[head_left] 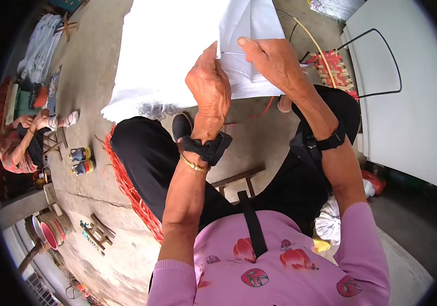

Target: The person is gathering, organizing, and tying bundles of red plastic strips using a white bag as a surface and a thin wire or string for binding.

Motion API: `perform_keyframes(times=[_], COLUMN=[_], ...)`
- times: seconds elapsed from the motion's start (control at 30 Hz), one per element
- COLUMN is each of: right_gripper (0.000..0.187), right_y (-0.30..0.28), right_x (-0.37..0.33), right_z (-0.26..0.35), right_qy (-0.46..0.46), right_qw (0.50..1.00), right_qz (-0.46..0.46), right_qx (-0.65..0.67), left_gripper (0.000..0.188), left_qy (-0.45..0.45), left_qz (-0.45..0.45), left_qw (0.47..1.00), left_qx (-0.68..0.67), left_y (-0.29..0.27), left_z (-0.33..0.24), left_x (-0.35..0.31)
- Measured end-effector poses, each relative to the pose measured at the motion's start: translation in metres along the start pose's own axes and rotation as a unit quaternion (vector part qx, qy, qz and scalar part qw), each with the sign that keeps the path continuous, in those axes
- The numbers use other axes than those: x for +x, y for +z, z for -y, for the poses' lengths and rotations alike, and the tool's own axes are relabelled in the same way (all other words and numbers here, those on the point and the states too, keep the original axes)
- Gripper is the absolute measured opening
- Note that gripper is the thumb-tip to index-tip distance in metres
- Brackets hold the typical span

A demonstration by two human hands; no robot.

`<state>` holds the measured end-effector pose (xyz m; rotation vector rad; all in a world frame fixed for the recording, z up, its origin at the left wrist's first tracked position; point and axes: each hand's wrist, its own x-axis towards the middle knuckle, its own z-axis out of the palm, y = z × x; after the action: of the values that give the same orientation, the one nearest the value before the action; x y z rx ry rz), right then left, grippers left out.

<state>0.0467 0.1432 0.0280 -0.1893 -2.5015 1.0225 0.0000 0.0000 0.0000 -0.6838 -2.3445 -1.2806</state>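
From the head view I see a pink sleeve [188, 275] nearest, then my left hand [209, 84] pinching the white cloth [167, 46] over my knees. My right hand [272, 58] has its fingers [244, 43] clenched on a thin needle [234, 53] at the cloth's edge above the concrete floor [91, 76].

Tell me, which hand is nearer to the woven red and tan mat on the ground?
The right hand. It holds a needle at the white cloth, just left of the woven mat. The left hand grips the cloth farther left.
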Motion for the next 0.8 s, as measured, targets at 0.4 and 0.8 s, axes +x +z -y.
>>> perform_keyframes(times=[0.4,0.8], right_gripper=[0.078,0.053], right_y=[-0.003,0.016], right_x=[-0.002,0.007], right_z=[0.008,0.001], right_qy=[0.116,0.116], right_qw=[0.991,0.976], right_qz=[-0.004,-0.017], right_qx=[0.062,0.182], left_gripper=[0.035,0.033], left_qy=[0.139,0.141], left_qz=[0.000,0.051], left_qw=[0.984,0.988], left_qx=[0.111,0.045], left_y=[-0.003,-0.002], left_z=[-0.001,-0.018], left_x=[0.009,-0.011])
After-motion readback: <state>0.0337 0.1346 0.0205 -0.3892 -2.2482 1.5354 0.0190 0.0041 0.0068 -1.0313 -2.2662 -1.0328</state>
